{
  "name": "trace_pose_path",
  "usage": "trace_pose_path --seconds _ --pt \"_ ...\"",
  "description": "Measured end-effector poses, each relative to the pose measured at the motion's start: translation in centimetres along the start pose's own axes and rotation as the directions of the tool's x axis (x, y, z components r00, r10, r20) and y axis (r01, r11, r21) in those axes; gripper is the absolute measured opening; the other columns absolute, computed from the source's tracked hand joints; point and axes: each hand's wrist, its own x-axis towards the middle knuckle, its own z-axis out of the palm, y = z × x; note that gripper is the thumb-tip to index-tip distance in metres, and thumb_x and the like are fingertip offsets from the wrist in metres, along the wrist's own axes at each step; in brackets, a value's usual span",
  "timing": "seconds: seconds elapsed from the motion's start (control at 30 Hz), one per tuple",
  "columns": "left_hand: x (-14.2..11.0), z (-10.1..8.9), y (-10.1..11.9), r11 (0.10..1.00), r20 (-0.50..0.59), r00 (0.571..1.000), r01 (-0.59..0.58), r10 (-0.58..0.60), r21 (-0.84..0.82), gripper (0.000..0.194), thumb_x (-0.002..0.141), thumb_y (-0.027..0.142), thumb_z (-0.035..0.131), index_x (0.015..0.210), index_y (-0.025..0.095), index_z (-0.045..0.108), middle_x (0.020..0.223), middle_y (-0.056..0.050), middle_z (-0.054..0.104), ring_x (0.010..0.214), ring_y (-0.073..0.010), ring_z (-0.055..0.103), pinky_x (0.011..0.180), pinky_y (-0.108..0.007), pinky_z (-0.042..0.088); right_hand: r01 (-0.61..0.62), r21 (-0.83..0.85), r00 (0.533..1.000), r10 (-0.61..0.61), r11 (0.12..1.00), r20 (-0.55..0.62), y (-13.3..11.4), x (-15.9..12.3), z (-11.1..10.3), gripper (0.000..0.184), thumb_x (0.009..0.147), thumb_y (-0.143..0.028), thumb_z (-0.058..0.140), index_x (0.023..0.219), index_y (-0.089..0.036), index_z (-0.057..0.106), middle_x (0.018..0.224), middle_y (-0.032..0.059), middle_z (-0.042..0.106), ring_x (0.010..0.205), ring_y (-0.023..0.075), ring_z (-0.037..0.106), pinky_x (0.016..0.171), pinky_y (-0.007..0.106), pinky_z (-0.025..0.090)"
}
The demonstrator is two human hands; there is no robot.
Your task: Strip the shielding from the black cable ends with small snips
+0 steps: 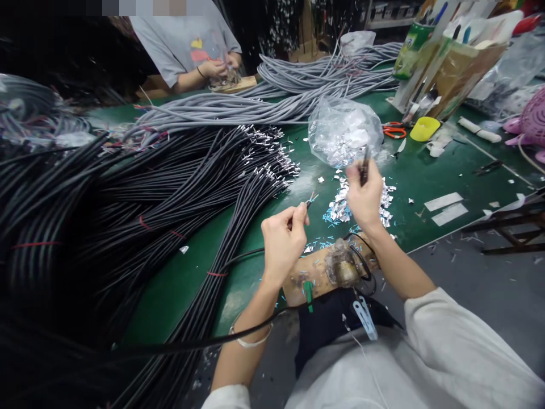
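Observation:
My left hand (pixel 281 241) is closed around a black cable, whose stripped end (pixel 314 199) pokes out past the thumb with thin coloured wires fanned apart. To its right, raised above a heap of foil scraps (pixel 338 204) and blue wire bits, my right hand (pixel 366 199) is closed on a slim dark tool (pixel 364 167). Motion blurs that tool, so its kind is unclear. The two hands are apart. A thick bundle of black cables (pixel 221 267) with stripped ends lies left of my left hand, tied with a red band.
A clear bag of foil scraps (pixel 344 133) stands beyond my right hand, near orange-handled scissors (pixel 394 130). Grey cables (pixel 238 108) cross the green table (pixel 170 289). A wooden board (pixel 293 284) carries a lumpy metal piece (pixel 343 267). Another person (pixel 191 51) works opposite.

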Motion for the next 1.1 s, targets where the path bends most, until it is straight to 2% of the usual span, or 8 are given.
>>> trace_pose_path --seconds 0.03,0.17,0.23,0.37,0.53,0.7,0.93,1.1 --pt "0.0 0.0 0.0 1.000 -0.012 1.000 0.003 -0.004 -0.012 0.043 0.089 0.039 0.046 0.053 0.016 0.050 0.042 0.006 0.030 0.040 -0.0061 0.027 0.044 -0.025 0.021 -0.037 0.032 0.999 0.037 0.999 0.007 0.1 0.1 0.0 0.021 0.090 -0.031 0.048 0.073 -0.019 0.053 0.071 0.0012 0.051 0.067 0.0127 0.047 0.064 0.029 0.038" --pt "0.2 -0.1 0.1 1.000 -0.049 0.999 -0.019 0.019 -0.001 0.040 0.089 0.036 0.048 0.054 0.016 0.052 0.043 0.006 0.032 0.040 -0.0059 0.028 0.045 -0.025 0.022 -0.079 0.144 0.936 0.024 0.986 0.352 -0.5 -0.1 0.2 0.027 0.087 -0.039 0.054 0.072 -0.018 0.062 0.066 -0.0015 0.053 0.055 0.0077 0.040 0.053 0.025 0.033" --pt "0.2 0.0 0.1 0.999 -0.064 0.997 -0.031 0.032 0.010 0.039 0.088 0.035 0.048 0.055 0.016 0.054 0.043 0.006 0.033 0.040 -0.0058 0.029 0.045 -0.024 0.022 -0.115 0.182 0.918 0.035 0.977 0.396 -1.0 -0.5 0.4 0.023 0.081 -0.039 0.062 0.074 -0.017 0.064 0.064 -0.0030 0.052 0.050 0.0058 0.034 0.048 0.023 0.029" --pt "0.2 0.1 0.0 0.998 -0.082 0.995 -0.048 0.051 0.035 0.038 0.088 0.034 0.049 0.056 0.015 0.055 0.043 0.005 0.036 0.040 -0.0054 0.030 0.045 -0.024 0.023 -0.114 0.195 0.928 0.034 0.974 0.370 -1.4 -0.7 0.3 0.020 0.081 -0.035 0.062 0.073 -0.016 0.064 0.063 -0.0027 0.054 0.049 0.0050 0.035 0.046 0.022 0.030" --pt "0.2 0.3 -0.1 0.996 -0.106 0.992 -0.063 0.070 0.067 0.035 0.088 0.033 0.050 0.058 0.015 0.058 0.045 0.005 0.044 0.041 -0.0050 0.036 0.046 -0.022 0.027 0.101 0.176 0.949 -0.148 0.979 0.277 -1.6 -0.9 0.0 0.008 0.079 -0.024 0.064 0.081 -0.018 0.069 0.073 0.0001 0.061 0.054 0.0063 0.044 0.051 0.023 0.038" --pt "0.2 0.5 -0.2 0.996 -0.132 0.988 -0.067 0.074 0.054 0.031 0.087 0.033 0.052 0.063 0.015 0.062 0.051 0.002 0.054 0.045 -0.0059 0.046 0.049 -0.020 0.034 0.273 0.204 0.908 -0.322 0.940 0.268 -1.7 -1.2 -0.2 0.007 0.077 -0.021 0.065 0.082 -0.021 0.069 0.077 0.0003 0.066 0.062 0.0086 0.055 0.055 0.024 0.045" --pt "0.4 0.5 -0.6 0.994 -0.253 0.964 -0.095 0.081 -0.046 0.020 0.080 0.033 0.062 0.071 0.016 0.067 0.063 -0.001 0.063 0.054 -0.0093 0.055 0.051 -0.021 0.041 -0.054 0.212 0.959 -0.009 0.976 0.284 -2.0 -0.7 -0.6 0.009 0.075 -0.026 0.066 0.070 -0.018 0.067 0.065 -0.0021 0.058 0.051 0.0060 0.044 0.046 0.022 0.035" --pt "0.5 0.4 -0.8 0.993 -0.238 0.967 -0.107 0.093 -0.047 0.016 0.079 0.031 0.064 0.072 0.017 0.067 0.066 -0.001 0.064 0.056 -0.0093 0.056 0.052 -0.020 0.043 -0.046 0.255 0.939 -0.045 0.966 0.341 -2.0 -0.9 -0.3 0.008 0.074 -0.021 0.065 0.076 -0.016 0.071 0.065 -0.0014 0.059 0.051 0.0056 0.043 0.045 0.022 0.033"
